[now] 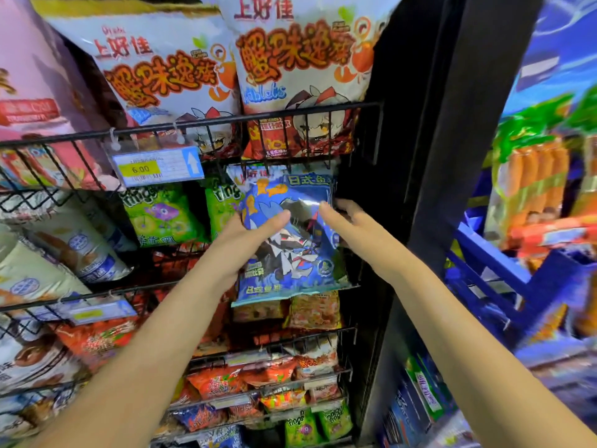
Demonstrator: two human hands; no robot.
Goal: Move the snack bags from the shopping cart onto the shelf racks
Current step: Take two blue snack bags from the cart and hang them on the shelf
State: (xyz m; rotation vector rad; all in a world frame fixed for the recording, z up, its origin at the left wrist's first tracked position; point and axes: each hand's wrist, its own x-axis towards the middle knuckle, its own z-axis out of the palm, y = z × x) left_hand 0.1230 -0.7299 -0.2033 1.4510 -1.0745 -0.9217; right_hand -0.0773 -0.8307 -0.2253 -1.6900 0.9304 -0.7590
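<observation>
A blue snack bag (290, 250) with a cartoon figure stands in the middle wire rack (323, 287), its top under the rack above. My left hand (245, 240) grips its left edge, thumb across the front. My right hand (349, 223) holds its right edge, thumb on the front and fingers behind. The blue shopping cart (504, 273) is at the right, blurred, with orange and green bags inside.
Two large white and orange bags (290, 76) fill the top rack (226, 121). Green bags (161, 215) sit left of the blue one. A price tag (155, 168) hangs at the left. A black post (429, 156) bounds the racks on the right.
</observation>
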